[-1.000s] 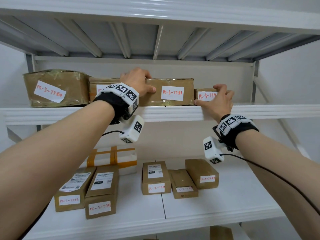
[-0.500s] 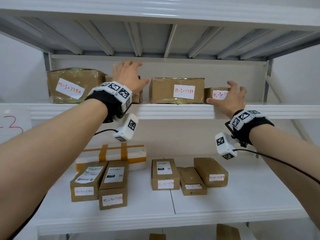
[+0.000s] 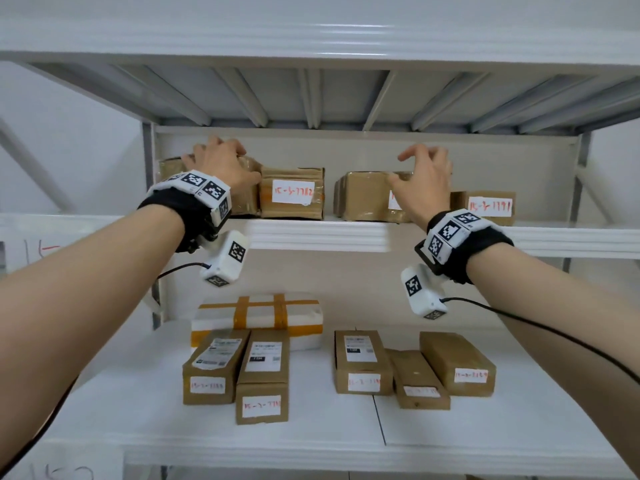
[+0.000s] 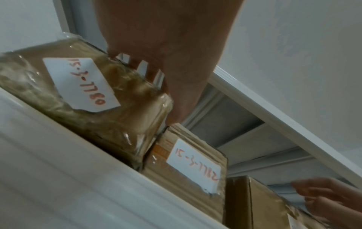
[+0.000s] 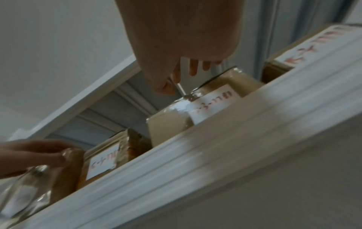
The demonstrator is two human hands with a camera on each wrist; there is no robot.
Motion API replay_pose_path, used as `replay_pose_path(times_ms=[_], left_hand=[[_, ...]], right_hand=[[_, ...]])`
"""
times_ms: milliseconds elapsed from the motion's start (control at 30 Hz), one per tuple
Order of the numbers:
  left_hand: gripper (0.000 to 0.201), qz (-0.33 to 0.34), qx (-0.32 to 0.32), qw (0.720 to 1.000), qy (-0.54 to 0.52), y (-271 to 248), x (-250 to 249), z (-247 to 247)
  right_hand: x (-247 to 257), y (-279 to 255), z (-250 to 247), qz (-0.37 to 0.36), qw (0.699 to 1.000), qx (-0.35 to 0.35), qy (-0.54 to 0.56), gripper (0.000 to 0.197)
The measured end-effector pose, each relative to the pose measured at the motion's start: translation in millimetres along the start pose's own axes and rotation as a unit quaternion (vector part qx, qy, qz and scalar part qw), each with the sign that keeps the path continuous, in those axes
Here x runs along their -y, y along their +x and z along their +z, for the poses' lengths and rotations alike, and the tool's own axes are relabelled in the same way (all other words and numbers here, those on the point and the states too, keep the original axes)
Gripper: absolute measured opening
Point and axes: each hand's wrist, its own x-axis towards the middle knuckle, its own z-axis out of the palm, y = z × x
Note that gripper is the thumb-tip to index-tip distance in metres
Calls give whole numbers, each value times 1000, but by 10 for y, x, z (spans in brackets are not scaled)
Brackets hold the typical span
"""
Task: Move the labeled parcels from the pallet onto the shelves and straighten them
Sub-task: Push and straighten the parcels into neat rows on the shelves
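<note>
Four labeled brown parcels stand in a row on the upper shelf [image 3: 329, 233]. My left hand [image 3: 221, 164] grips the leftmost, tape-wrapped parcel 7780 [image 4: 78, 96]. Its fingers lie over the top and the thumb [image 4: 180, 100] runs down the right side, against parcel 7782 [image 3: 292, 194]. My right hand [image 3: 420, 174] hovers with loosely curled fingers [image 5: 192, 68] just over the third parcel [image 3: 363, 197], holding nothing. A gap separates the second and third parcels. Small parcel 7791 [image 3: 490, 206] sits at the far right.
The lower shelf [image 3: 519, 427] carries several long labeled cartons and a white box with orange tape [image 3: 258, 317] behind them. Ribbed metal decking closes off the space above the upper shelf. Shelf posts stand at the left and right ends.
My left hand has moved left from the second parcel onto the leftmost one. My right hand has left the small right parcel and now hangs over the third. The view has shifted right.
</note>
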Motion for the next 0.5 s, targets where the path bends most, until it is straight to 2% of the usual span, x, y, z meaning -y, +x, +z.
replay_pose_path(times_ms=[167,267,333,500], left_hand=[[39,6,-21,997,-75,54,178,-67],[40,-14,-23,989,-148,87,255,-148],[41,-14,-8,984,-176,107,322,-196],[39,18,36,976,-214,93,465,-264]], right_hand=[[355,-61,273,-53,995,83,26,28],[527,-85,403,-95,993,69,5,26],[622,-78,456,-119,990,76,11,27],[756,-77,553,-133,977,167,30,41]])
